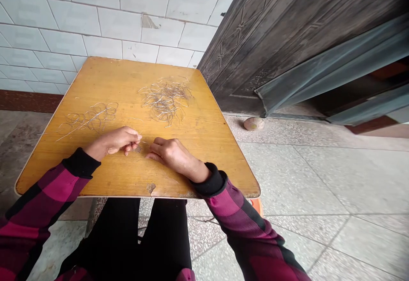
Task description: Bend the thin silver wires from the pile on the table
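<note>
Two loose piles of thin silvery strands, perhaps wire or hair, lie on a yellow wooden tabletop (128, 179). The larger, tangled pile (166, 100) is at the far side, and a looser pile of looped strands (87, 119) is to its left. My left hand (115, 141) is pinched shut at the fingertips on a thin strand (144, 141), which runs towards my right hand (171, 155). The fingers of my right hand are curled close together just above the tabletop. I cannot tell whether they hold the strand.
White tiled wall stands behind the table. To the right, a dark embossed metal door (287, 47) stands ajar above a speckled stone floor, with a small worn ball (253, 124) by its sill. An orange object (257, 206) shows below the table's near corner. My black-trousered legs are under the near edge.
</note>
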A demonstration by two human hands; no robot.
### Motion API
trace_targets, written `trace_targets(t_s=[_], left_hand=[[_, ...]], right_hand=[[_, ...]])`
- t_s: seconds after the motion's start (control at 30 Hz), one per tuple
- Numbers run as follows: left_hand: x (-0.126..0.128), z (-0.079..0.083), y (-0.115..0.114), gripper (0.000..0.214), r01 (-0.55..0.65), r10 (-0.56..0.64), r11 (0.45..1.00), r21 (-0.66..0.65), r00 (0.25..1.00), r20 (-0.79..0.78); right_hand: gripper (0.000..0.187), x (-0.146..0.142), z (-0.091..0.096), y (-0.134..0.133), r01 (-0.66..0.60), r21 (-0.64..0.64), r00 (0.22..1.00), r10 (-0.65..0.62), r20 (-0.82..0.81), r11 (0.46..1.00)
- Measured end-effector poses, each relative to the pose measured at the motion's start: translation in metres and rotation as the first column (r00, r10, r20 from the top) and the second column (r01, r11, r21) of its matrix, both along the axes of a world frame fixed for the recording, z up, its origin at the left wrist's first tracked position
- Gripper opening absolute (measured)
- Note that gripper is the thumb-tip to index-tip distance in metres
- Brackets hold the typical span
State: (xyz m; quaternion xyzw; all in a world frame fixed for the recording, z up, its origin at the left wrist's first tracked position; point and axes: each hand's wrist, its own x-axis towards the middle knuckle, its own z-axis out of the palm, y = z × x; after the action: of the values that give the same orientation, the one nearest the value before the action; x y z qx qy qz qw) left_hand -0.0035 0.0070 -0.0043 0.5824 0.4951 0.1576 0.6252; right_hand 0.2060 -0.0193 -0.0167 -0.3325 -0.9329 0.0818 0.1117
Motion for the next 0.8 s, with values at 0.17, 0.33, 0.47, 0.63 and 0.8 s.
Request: trace_targets(t_s=[0.17, 0.33, 0.47, 0.63, 0.8], left_hand=[[0.002, -0.004, -0.008, 0.035, 0.101, 0.02, 0.916, 0.389, 0.955, -0.295], [0.003, -0.01, -0.013, 0.013, 0.191, 0.363, 0.273, 0.943, 0.887, -0.285], [0.004, -0.023, -0.003, 0.046, 0.41, 0.244, 0.177, 0.895, 0.863, -0.443], [0.003, -0.038, 0.011, 0.058, 0.587, 0.138, 0.402, 0.703, 0.72, -0.68], [0.009, -0.039, 0.007, 0.059, 0.599, 0.159, 0.461, 0.654, 0.67, -0.725]], right_hand=[[0.026, 0.003, 0.002, 0.002, -0.01, -0.025, 0.999, 0.011, 0.04, 1.0], [0.023, 0.002, -0.002, 0.004, -0.005, -0.059, 1.0, 0.007, 0.028, 0.998], [0.024, 0.002, -0.004, 0.005, -0.025, -0.07, 1.0, 0.026, 0.012, 0.997], [0.022, 0.003, -0.004, 0.006, -0.044, -0.069, 0.999, 0.045, 0.014, 0.997], [0.021, 0.004, -0.001, 0.005, -0.034, -0.057, 0.999, 0.036, 0.039, 0.998]])
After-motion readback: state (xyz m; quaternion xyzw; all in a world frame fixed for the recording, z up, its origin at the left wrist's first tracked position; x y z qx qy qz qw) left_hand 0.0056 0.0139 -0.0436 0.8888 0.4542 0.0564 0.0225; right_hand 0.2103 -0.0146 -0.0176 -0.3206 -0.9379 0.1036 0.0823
